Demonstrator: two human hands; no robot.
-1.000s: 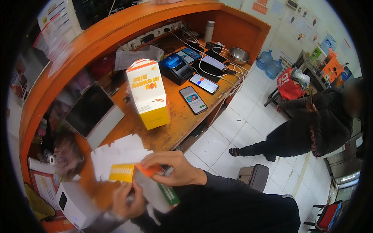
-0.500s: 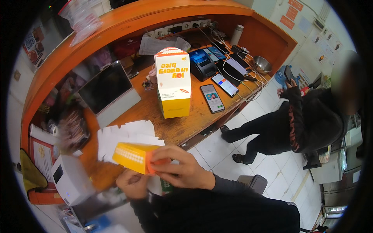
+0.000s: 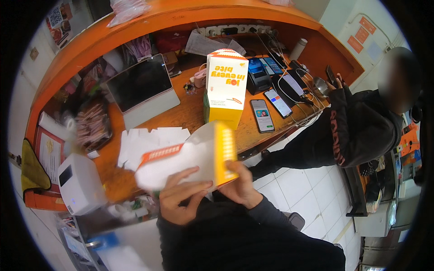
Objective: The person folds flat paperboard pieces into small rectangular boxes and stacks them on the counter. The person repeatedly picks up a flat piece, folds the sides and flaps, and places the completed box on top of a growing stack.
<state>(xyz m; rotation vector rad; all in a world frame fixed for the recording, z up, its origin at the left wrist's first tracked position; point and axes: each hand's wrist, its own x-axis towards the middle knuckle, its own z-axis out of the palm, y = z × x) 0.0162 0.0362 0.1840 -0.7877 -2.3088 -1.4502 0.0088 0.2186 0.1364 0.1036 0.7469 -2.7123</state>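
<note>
Just below the frame's centre, the carton [image 3: 194, 158] hangs between two hands, the right hand [image 3: 242, 186] pinching its yellow edge, seemingly for steadiness, the left hand [image 3: 181, 202] spreading fingers against the white side, perhaps propping it, though whether it pinches I can't tell.

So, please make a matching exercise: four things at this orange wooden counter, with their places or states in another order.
1. White paperboard carton with yellow panel
2. Tall white-and-yellow carton
3. Rectangular tablet on white stand
4. Olive fabric cloth

A. Screen dark
B. At the left end of the counter
C. Directly left of a lit black phone
D. Held in the right hand

Pairs: 1-D; 2-C; 3-A; 4-B
</note>
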